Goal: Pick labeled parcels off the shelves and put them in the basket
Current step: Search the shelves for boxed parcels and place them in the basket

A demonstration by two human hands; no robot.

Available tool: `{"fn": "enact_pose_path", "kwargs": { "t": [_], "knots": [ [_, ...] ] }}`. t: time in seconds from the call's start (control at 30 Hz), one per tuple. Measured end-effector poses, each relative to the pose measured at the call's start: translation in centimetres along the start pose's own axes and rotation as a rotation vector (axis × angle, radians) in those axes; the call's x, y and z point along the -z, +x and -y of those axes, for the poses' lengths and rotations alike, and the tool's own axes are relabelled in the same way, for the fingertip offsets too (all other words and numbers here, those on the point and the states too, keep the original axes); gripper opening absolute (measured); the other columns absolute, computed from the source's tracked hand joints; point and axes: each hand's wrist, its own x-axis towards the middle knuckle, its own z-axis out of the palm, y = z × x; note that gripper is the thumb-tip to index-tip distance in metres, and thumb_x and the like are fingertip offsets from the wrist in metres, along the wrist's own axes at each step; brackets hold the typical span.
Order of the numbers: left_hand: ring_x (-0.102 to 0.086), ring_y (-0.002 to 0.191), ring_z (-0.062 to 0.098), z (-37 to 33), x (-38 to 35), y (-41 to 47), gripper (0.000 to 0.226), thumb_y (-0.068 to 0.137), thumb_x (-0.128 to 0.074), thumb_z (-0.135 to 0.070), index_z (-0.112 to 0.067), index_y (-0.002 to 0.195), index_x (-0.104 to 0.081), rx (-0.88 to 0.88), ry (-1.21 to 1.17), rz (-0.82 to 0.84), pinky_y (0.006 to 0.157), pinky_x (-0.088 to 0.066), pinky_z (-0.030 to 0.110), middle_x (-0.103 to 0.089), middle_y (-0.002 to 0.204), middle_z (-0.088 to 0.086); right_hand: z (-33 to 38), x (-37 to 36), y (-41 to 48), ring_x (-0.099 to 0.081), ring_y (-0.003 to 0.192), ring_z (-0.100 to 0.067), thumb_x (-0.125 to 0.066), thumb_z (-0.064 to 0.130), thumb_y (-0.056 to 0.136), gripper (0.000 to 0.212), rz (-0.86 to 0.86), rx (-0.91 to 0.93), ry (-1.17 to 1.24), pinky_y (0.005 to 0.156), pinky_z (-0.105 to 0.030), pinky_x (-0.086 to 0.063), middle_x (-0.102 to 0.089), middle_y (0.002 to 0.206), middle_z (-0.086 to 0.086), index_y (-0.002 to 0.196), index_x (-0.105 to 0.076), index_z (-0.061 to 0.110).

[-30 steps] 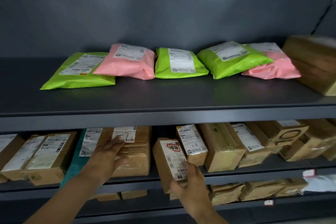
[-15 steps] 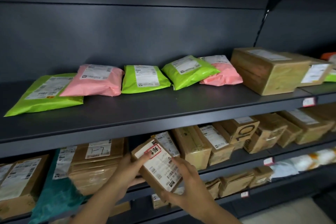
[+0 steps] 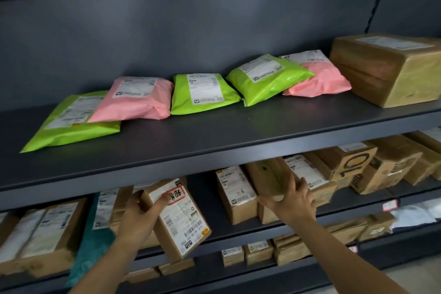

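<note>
Gripping with your left hand [image 3: 138, 217], you are holding the brown cardboard parcel with a white label and red stamp [image 3: 181, 219] tilted, at seven o'clock in view. Your right hand [image 3: 293, 203] is curling fingers and thumb around a tall brown cardboard box [image 3: 269, 176] standing on the dark grey metal middle shelf [image 3: 238, 231], at five o'clock.

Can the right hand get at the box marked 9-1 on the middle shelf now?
Probably, once freed: the right hand grips the plain brown box beside the box marked 9-1, whose front is uncovered.
</note>
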Motion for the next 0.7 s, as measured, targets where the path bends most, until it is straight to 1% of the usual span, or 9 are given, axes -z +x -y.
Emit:
{"fn": "enact_pose_path", "kwargs": {
  "t": [0.07, 0.13, 0.17, 0.23, 0.37, 0.5, 0.6, 0.7],
  "knots": [
    [-0.063, 0.088, 0.021, 0.1, 0.1, 0.4, 0.029, 0.082, -0.069, -0.037, -0.022, 0.103, -0.057, 0.019, -0.007, -0.014, 0.080, -0.043, 0.034, -0.067, 0.091, 0.001, 0.4, -0.9, 0.3, -0.018, 0.137, -0.040, -0.050, 0.079, 0.071, 0.110, -0.014, -0.021, -0.003, 0.111, -0.051, -0.025, -0.005, 0.148, -0.018, 0.149, 0.000, 0.022],
    [-0.061, 0.083, 0.016, 0.1, 0.2, 0.5, 0.021, 0.083, -0.067, -0.039, -0.024, 0.096, -0.058, 0.019, 0.009, -0.012, 0.079, -0.039, 0.032, -0.066, 0.085, -0.005, 0.7, -1.5, 0.4, -0.025, 0.131, -0.039, -0.056, 0.073, 0.071, 0.107, -0.071, -0.027, 0.023, 0.108, -0.049, -0.030, -0.012, 0.141, -0.017, 0.149, -0.004, 0.020],
    [-0.060, 0.082, 0.014, 0.1, 0.3, 0.5, 0.019, 0.084, -0.066, -0.040, -0.025, 0.095, -0.059, 0.006, 0.021, -0.007, 0.078, -0.038, 0.032, -0.065, 0.083, -0.007, 0.9, -1.6, 0.2, -0.026, 0.129, -0.039, -0.058, 0.070, 0.071, 0.106, -0.090, -0.024, 0.048, 0.107, -0.049, -0.032, -0.012, 0.139, -0.017, 0.149, -0.006, 0.019],
    [-0.058, 0.079, 0.008, 0.1, 0.5, 0.5, 0.022, 0.085, -0.063, -0.042, -0.024, 0.098, -0.060, -0.003, 0.041, 0.002, 0.077, -0.037, 0.031, -0.065, 0.082, -0.010, 1.4, -1.8, 0.0, -0.025, 0.129, -0.040, -0.062, 0.065, 0.071, 0.106, -0.087, -0.004, 0.080, 0.105, -0.047, -0.035, -0.011, 0.141, -0.018, 0.148, -0.006, 0.019],
    [-0.056, 0.076, 0.005, 0.1, 0.7, 0.5, 0.034, 0.086, -0.059, -0.045, -0.018, 0.107, -0.060, 0.024, 0.043, 0.021, 0.078, -0.035, 0.030, -0.066, 0.085, -0.007, 2.7, -2.5, -1.5, -0.025, 0.128, -0.037, -0.061, 0.066, 0.071, 0.104, -0.058, 0.048, 0.069, 0.100, -0.042, -0.038, -0.013, 0.141, -0.016, 0.148, -0.008, 0.020],
    [-0.050, 0.072, 0.000, -0.2, 0.7, 0.4, 0.031, 0.088, -0.056, -0.043, -0.020, 0.109, -0.054, 0.019, 0.023, 0.072, 0.080, -0.032, 0.028, -0.061, 0.081, -0.009, 4.0, -3.9, -2.7, -0.023, 0.128, -0.033, -0.062, 0.065, 0.071, 0.104, -0.053, 0.113, 0.083, 0.101, -0.039, -0.037, -0.011, 0.140, -0.015, 0.148, -0.009, 0.018],
    [-0.047, 0.071, 0.003, -0.1, 0.9, 0.5, 0.027, 0.090, -0.055, -0.040, -0.021, 0.107, -0.050, 0.053, -0.038, 0.099, 0.086, -0.028, 0.031, -0.058, 0.079, -0.010, 4.8, -4.5, -3.3, -0.021, 0.129, -0.032, -0.063, 0.065, 0.069, 0.103, -0.049, 0.158, 0.098, 0.102, -0.038, -0.037, -0.011, 0.141, -0.014, 0.147, -0.012, 0.020],
    [-0.049, 0.078, 0.012, 0.3, 1.0, 0.7, 0.031, 0.089, -0.056, -0.043, -0.021, 0.109, -0.052, 0.082, -0.077, 0.089, 0.087, -0.028, 0.032, -0.058, 0.079, -0.011, 5.0, -4.7, -3.7, -0.022, 0.128, -0.031, -0.067, 0.061, 0.066, 0.103, -0.097, 0.178, 0.120, 0.100, -0.037, -0.040, -0.013, 0.141, -0.013, 0.146, -0.015, 0.021]
  ]
}}
